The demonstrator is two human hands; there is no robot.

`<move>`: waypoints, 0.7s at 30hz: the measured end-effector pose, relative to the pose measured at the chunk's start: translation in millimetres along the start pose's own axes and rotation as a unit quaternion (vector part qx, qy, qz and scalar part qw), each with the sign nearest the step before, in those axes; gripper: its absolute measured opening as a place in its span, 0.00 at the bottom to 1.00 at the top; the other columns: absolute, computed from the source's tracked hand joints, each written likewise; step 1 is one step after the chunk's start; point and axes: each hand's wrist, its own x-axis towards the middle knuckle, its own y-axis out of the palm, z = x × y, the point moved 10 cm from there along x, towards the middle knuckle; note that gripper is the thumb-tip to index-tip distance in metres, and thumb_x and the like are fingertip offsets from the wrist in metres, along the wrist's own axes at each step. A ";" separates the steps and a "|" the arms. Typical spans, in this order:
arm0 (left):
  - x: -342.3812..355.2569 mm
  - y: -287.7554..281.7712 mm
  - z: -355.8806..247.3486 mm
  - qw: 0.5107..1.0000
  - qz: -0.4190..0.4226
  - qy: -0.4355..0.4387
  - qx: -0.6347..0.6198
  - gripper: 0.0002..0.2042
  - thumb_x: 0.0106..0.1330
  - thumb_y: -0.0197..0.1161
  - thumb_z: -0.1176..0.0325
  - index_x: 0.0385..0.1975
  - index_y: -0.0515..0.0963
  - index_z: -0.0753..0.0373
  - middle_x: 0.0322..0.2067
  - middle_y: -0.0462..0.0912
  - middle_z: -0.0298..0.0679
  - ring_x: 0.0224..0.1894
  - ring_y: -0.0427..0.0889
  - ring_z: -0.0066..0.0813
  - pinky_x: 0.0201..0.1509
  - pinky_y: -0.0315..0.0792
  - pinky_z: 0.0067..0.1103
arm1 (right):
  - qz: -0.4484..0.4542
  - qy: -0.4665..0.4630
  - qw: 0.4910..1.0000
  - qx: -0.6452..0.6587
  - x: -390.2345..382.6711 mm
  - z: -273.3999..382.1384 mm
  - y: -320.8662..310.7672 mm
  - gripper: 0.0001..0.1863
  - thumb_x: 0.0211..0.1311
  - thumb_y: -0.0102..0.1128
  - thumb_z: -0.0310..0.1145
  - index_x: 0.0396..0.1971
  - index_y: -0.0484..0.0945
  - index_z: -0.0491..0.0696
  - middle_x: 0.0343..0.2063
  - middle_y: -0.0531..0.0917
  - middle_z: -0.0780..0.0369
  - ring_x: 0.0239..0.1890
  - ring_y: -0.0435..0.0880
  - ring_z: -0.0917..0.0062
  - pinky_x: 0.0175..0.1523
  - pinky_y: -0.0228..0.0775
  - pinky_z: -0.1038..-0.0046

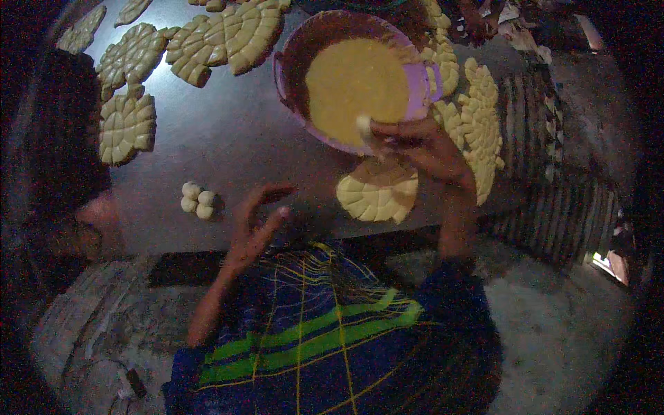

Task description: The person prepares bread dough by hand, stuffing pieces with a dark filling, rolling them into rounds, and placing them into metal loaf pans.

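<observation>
My right hand (423, 146) is at the near rim of a purple basin (418, 88), its fingers pinching a small pale piece of dough (364, 125). The basin holds a broad yellowish mass of dough or batter (354, 83). Just below this hand lies a round, flat cluster of dough pieces (377, 196) pressed edge to edge. My left hand (257, 227) hovers by the table's near edge, fingers apart, holding nothing. To its left, several small dough balls (198, 200) sit grouped together.
More flat dough clusters (228, 38) spread over the far left of the dark table (207, 124), with another cluster (126, 129) at its left side. Further dough pieces (481, 117) line the right side. Another person's hand (477, 21) shows at the far right.
</observation>
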 end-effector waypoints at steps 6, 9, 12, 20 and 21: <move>-10.3 -48.8 11.8 0.984 -0.160 -0.058 -0.052 0.09 0.68 0.56 0.73 0.46 0.76 0.65 0.46 0.81 0.37 0.50 0.77 0.25 0.55 0.69 0.21 | 0.128 -0.094 0.931 -0.329 58.2 -34.3 0.0 0.14 0.54 0.64 0.25 0.42 0.84 0.48 0.35 0.87 0.59 0.37 0.86 0.77 0.44 0.75 0.75; -11.2 -55.6 1.0 0.981 -0.193 -0.002 -0.014 0.08 0.68 0.57 0.73 0.45 0.76 0.65 0.44 0.81 0.36 0.49 0.77 0.23 0.53 0.69 0.19 | 0.163 -0.123 0.908 -0.366 62.2 -41.0 13.0 0.08 0.56 0.67 0.32 0.34 0.84 0.46 0.32 0.86 0.58 0.33 0.85 0.71 0.42 0.76 0.69; -13.6 -56.3 4.7 0.974 -0.220 -0.028 -0.033 0.08 0.68 0.57 0.74 0.45 0.76 0.65 0.44 0.81 0.37 0.49 0.77 0.24 0.53 0.70 0.20 | 0.248 -0.032 0.873 -0.418 66.4 -50.3 20.5 0.11 0.52 0.68 0.30 0.36 0.84 0.47 0.36 0.86 0.58 0.38 0.85 0.70 0.46 0.75 0.71; 2.9 -6.4 17.4 0.981 -0.063 -0.082 -0.165 0.14 0.72 0.53 0.63 0.49 0.75 0.65 0.48 0.80 0.40 0.50 0.78 0.28 0.55 0.70 0.22 | 0.197 0.008 0.980 0.004 45.7 -21.5 25.5 0.22 0.54 0.68 0.30 0.50 0.77 0.43 0.49 0.81 0.60 0.51 0.79 0.74 0.59 0.69 0.69; 7.9 6.2 18.3 0.964 -0.029 -0.096 -0.246 0.16 0.73 0.51 0.60 0.50 0.74 0.65 0.49 0.79 0.40 0.50 0.78 0.29 0.55 0.70 0.23 | 0.175 0.009 0.982 0.067 39.6 -13.7 37.0 0.24 0.54 0.68 0.30 0.52 0.75 0.44 0.51 0.80 0.61 0.53 0.78 0.74 0.61 0.67 0.69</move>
